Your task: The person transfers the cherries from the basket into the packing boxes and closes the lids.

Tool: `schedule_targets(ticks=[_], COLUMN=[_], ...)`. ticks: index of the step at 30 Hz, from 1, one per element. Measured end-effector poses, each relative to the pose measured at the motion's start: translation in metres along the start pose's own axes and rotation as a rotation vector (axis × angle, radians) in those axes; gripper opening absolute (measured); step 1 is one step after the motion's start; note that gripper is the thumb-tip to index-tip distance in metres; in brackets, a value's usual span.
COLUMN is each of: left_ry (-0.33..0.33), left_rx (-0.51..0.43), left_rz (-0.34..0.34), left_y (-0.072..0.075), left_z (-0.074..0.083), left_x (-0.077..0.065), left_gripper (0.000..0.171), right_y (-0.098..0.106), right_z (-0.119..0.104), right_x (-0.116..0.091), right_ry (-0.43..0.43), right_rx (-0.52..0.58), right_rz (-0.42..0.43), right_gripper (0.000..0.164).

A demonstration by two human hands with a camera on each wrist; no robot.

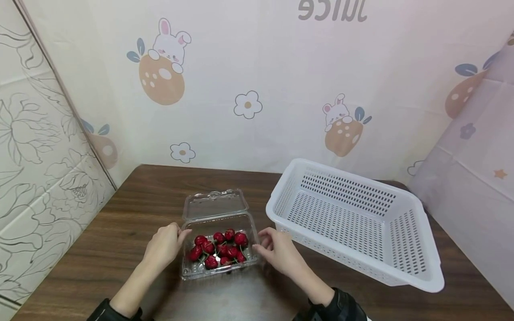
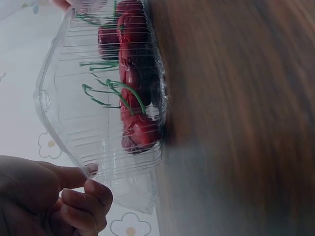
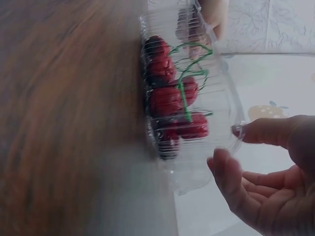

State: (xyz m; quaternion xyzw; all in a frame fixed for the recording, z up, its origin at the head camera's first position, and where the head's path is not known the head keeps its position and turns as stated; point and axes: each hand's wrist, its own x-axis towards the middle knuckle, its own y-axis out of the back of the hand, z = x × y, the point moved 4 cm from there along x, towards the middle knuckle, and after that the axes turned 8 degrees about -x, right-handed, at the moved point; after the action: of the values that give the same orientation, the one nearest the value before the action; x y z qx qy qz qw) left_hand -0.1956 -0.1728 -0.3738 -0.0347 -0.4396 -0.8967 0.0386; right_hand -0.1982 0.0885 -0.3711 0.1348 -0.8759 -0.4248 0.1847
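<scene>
A clear plastic clamshell box sits on the table with its lid folded back toward the wall. Inside are several red cherries with green stems, mostly toward the front. My left hand pinches the box's left rim between thumb and forefinger, as the left wrist view shows. On the opposite side, my right hand has its thumb on the right rim and its bent forefinger just outside it. Seen from the right wrist, cherries lie low behind the ribbed clear wall.
To the right stands a large white perforated basket, its near left corner close beyond my right hand. The brown wooden table reaches back to a wall covering printed with rabbits and flowers. A floral panel borders the left side.
</scene>
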Motion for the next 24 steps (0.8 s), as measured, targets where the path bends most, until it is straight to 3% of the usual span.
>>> schedule_targets(ticks=[6,17,20,24], left_ry=[-0.008,-0.027,0.019,0.119], left_rx=[0.017,-0.046,-0.118,-0.291], left_rz=[-0.028,-0.110,-0.153,-0.246], left_y=[0.001,0.008,0.009,0.007], left_z=[0.001,-0.005,-0.010,-0.020], left_x=[-0.001,0.012,0.022,0.037], left_gripper=[0.031,0.047,0.049,0.054], right_y=[-0.009,-0.015,-0.015,-0.016], right_z=[0.013,0.019,0.020,0.024], right_x=[0.001,0.001,0.001,0.002], right_ry=[-0.132,-0.223,-0.257,-0.290], right_rx=[0.240,0.548,0.632,0.702], right_rz=[-0.135,-0.229,-0.257,-0.289], right_gripper=[0.028,0.024,0.026,0.030])
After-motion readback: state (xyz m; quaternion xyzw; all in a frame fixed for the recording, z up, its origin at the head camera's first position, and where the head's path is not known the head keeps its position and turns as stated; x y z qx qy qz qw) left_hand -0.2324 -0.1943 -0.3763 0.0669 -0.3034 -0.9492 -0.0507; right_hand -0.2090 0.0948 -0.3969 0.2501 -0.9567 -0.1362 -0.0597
